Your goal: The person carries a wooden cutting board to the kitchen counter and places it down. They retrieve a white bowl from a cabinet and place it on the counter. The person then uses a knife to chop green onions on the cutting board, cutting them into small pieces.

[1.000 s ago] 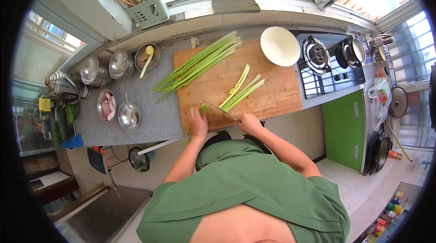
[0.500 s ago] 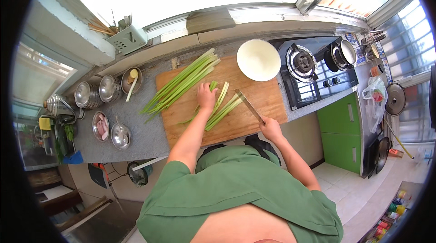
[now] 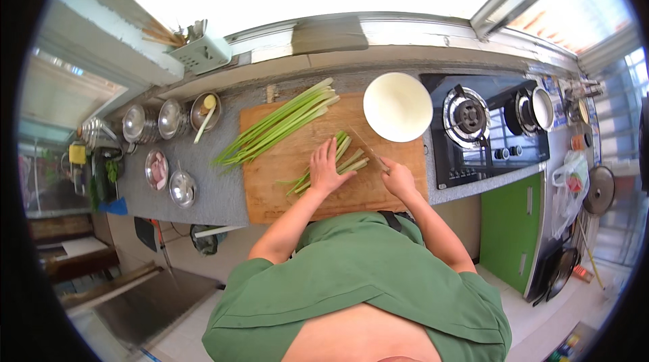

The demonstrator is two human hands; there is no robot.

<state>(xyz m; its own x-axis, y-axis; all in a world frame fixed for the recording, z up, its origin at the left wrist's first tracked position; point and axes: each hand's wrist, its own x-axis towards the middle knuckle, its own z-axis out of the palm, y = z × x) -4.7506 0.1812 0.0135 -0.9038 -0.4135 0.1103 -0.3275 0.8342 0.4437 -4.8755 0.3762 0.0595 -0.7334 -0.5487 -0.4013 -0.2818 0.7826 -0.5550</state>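
My left hand (image 3: 326, 170) lies over a small bunch of celery stalks (image 3: 353, 162), fingers stretched out and thumb apart. The stalks' pale ends stick out on its right, their green ends on its left. In my right hand (image 3: 399, 179) is a kitchen knife (image 3: 372, 154), its blade slanting away toward the far left, just right of the stalk ends. All this is on a wooden cutting board (image 3: 267, 203). A larger celery bundle (image 3: 280, 125) rests across the board's far left. Whether the blade touches the board, I cannot tell.
A white bowl (image 3: 397, 106) stands at the board's far right corner, beside a black gas stove (image 3: 443, 159). Leftward on the grey counter (image 3: 220, 193) are several metal bowls, one holding pale pink meat (image 3: 157, 170). A utensil holder (image 3: 203, 54) is by the window.
My left hand has moved right and flattened over the small bunch, whose stalks now lie closer together. The knife has shifted slightly right. The whole view has shifted a little.
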